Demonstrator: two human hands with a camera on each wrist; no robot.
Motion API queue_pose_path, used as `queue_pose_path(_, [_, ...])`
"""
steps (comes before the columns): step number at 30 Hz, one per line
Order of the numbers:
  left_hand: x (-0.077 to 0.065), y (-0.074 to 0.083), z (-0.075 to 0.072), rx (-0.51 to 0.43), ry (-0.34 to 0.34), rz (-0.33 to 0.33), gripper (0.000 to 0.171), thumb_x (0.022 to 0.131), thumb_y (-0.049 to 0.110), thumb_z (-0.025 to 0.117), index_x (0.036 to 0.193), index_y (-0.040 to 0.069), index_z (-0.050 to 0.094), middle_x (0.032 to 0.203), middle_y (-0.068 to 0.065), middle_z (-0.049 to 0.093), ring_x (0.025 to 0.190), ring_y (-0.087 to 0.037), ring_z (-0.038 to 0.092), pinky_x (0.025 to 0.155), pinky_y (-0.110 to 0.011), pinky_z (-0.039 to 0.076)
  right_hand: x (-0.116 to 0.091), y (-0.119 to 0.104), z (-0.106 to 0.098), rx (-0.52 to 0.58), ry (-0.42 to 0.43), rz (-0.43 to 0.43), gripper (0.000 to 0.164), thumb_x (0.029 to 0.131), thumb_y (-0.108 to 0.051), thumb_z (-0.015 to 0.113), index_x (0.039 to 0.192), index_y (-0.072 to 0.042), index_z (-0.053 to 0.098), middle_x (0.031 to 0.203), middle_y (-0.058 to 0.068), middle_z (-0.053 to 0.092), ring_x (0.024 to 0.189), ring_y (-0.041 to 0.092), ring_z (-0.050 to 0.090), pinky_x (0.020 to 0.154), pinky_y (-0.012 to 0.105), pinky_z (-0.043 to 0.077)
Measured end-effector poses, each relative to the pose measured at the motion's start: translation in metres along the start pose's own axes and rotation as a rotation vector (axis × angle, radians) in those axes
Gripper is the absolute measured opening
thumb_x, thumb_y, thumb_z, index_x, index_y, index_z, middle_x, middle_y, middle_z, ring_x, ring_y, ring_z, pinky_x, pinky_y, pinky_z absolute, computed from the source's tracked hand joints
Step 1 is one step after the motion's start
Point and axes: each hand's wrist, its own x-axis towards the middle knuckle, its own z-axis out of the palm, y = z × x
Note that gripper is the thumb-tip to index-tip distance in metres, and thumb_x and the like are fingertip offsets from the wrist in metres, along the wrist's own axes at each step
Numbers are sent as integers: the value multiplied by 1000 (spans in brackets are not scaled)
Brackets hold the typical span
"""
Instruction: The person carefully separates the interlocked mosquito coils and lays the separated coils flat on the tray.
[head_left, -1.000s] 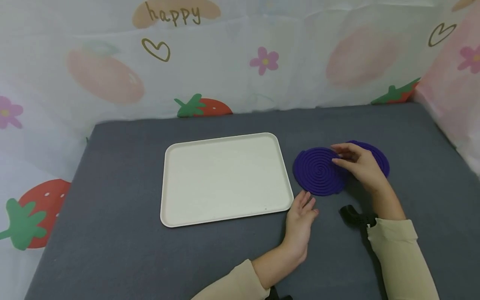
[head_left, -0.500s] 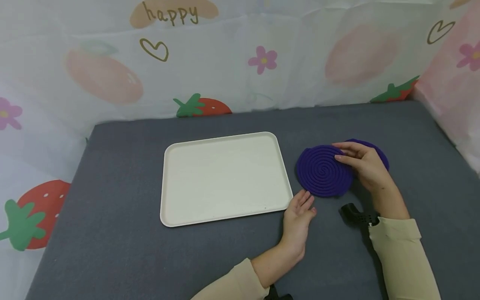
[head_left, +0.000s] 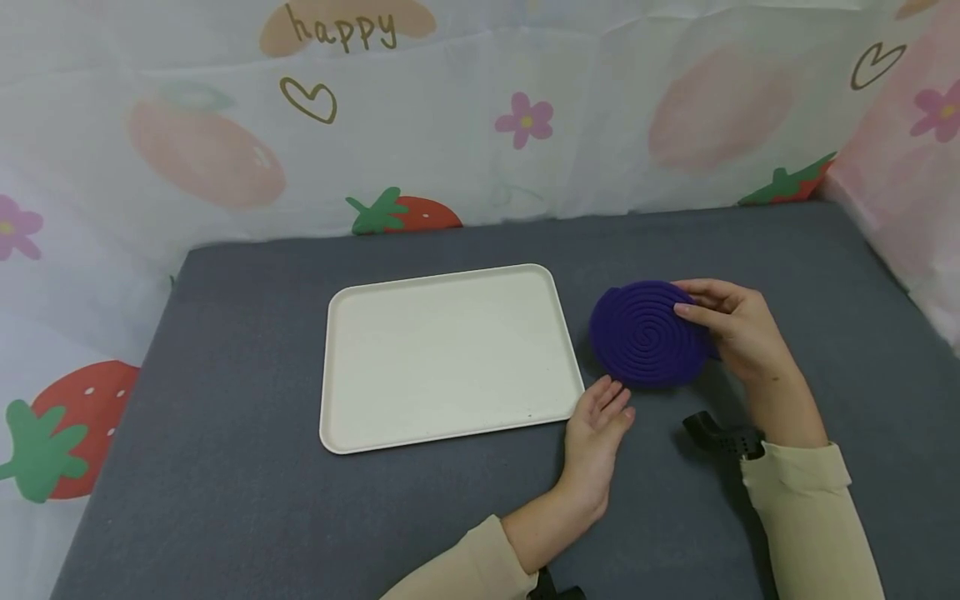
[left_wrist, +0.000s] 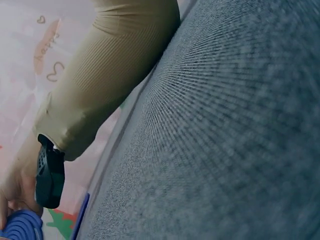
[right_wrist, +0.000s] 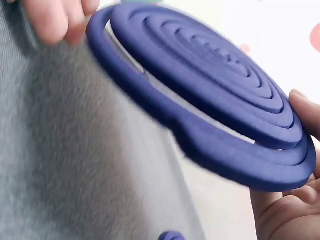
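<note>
My right hand point(head_left: 738, 329) pinches a purple spiral coaster point(head_left: 647, 335) by its right side, thumb on top. In the right wrist view the coaster point(right_wrist: 200, 75) is tilted above the grey cloth, with gaps between its outer coils. My left hand point(head_left: 588, 450) lies open, palm turned up, its fingertips near the coaster's lower edge and the tray's right corner; contact is unclear. Fingers point(right_wrist: 47, 20) of this hand show in the right wrist view. A second purple piece point(right_wrist: 172, 235) peeks in there, and its thin edge point(left_wrist: 80, 217) shows in the left wrist view.
A cream rectangular tray point(head_left: 450, 358) lies left of the coaster on the grey tablecloth point(head_left: 225, 467). Behind the table hangs a white printed curtain point(head_left: 585, 92) with strawberries and flowers. A black wrist device point(head_left: 723, 437) sits at the right cuff.
The right hand has closed its pinch on the front coaster and lifted and tilted it slightly. The purple disc behind has dropped almost out of the head view. My left hand has barely moved.
</note>
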Motion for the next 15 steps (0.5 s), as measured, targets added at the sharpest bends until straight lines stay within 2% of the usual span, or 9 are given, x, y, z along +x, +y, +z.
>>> queue_pose_path(5, [2, 0, -1, -41, -39, 50, 50, 90, -6, 52, 137, -12, 34, 135, -23, 44, 125, -32, 45, 101, -34, 40, -2, -9, 9, 24, -10, -42, 31, 87, 18, 51, 106, 0, 69, 93, 6, 71, 81, 14, 66, 67, 22, 54])
queue_pose_path(10, [6, 5, -5, -72, -61, 75, 47, 90, -5, 52, 134, -12, 38, 130, -23, 50, 117, -23, 50, 99, -32, 42, -4, -12, 19, 25, -62, -20, 33, 89, 17, 49, 108, -3, 68, 92, 5, 70, 79, 15, 65, 65, 23, 54])
queue_pose_path(15, [11, 15, -14, -61, -40, 88, 41, 90, -2, 53, 130, -9, 45, 126, -21, 55, 114, -21, 54, 98, -35, 44, -5, -7, 33, 20, -87, -14, 34, 89, 16, 50, 108, -6, 68, 91, 2, 69, 77, 12, 63, 65, 21, 52])
